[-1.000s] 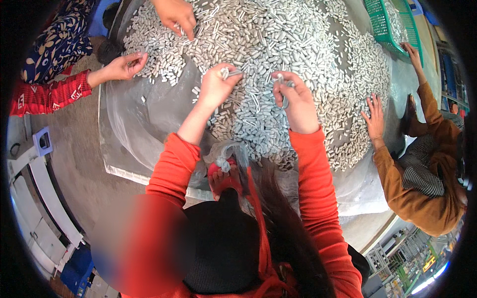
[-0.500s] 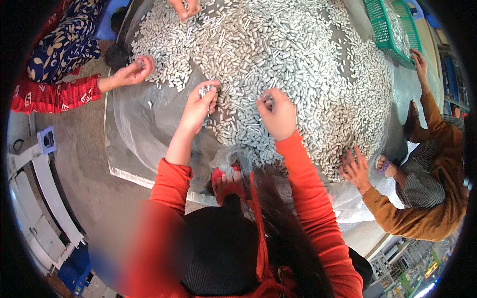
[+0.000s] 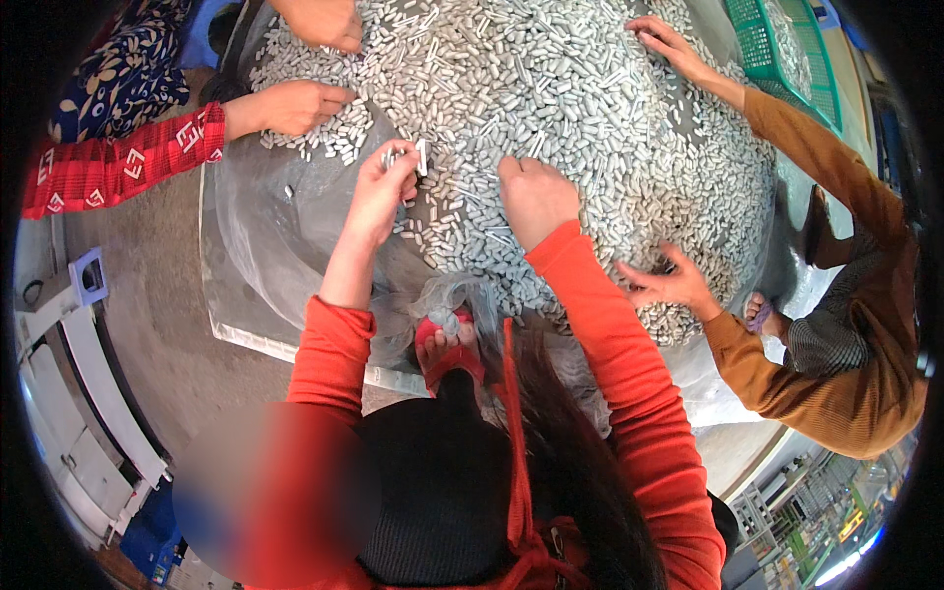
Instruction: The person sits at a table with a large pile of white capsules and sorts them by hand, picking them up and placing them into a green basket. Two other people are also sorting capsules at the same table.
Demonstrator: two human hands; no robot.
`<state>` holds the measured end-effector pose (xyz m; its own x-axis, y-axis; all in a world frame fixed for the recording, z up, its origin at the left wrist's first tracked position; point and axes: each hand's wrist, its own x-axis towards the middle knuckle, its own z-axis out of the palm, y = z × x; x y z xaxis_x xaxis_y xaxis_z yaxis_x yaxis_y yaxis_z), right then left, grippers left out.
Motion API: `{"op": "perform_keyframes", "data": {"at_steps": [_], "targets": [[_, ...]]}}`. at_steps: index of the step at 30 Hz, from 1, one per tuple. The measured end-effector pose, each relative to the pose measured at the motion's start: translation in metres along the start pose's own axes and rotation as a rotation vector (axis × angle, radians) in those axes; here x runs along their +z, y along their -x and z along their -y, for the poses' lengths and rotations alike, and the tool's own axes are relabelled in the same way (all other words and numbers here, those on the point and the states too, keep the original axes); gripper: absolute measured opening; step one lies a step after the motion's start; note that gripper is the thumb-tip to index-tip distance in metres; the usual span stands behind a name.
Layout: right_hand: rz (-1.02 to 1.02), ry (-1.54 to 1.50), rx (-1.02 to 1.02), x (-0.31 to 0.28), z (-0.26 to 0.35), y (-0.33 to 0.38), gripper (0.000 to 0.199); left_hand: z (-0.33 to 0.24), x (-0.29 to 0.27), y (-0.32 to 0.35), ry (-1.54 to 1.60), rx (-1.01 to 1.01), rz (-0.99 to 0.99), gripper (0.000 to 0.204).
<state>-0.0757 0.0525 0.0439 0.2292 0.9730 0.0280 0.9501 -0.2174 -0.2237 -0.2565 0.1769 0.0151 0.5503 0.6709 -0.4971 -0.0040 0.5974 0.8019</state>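
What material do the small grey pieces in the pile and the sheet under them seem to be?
Small grey pieces: probably metal, dull silver, with pale glints; plastic is possible. The left hand holds a few. Sheet: likely thin clear plastic film, glossy and wrinkled.

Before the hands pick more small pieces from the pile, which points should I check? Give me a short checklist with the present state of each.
1. Left hand holds a few small grey pieces: ok.
2. Right hand rests closed on the pile: ok; whether it holds pieces: cannot tell.
3. Both hands apart from each other: ok.
4. Co-worker's hand close beside the right arm: not ok, crowded.
5. Plastic sheet under the pile lies flat on the left: ok.
6. Green basket within reach: cannot tell.
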Motion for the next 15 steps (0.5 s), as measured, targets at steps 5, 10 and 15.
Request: {"op": "perform_keyframes", "data": {"at_steps": [5, 10, 15], "targets": [[-0.05, 0.069, -0.021, 0.004, 0.002, 0.001, 0.002, -0.012, 0.006, 0.025, 0.277, -0.075, 0.229, 0.015], [-0.021, 0.123, -0.048, 0.004, 0.006, -0.004, 0.004, -0.008, 0.014, 0.025, 0.211, -0.115, 0.289, 0.022], [-0.071, -0.379, 0.121, -0.006, 0.002, -0.003, 0.004, 0.018, 0.026, 0.013, -0.919, 0.433, 0.186, 0.016]]}}
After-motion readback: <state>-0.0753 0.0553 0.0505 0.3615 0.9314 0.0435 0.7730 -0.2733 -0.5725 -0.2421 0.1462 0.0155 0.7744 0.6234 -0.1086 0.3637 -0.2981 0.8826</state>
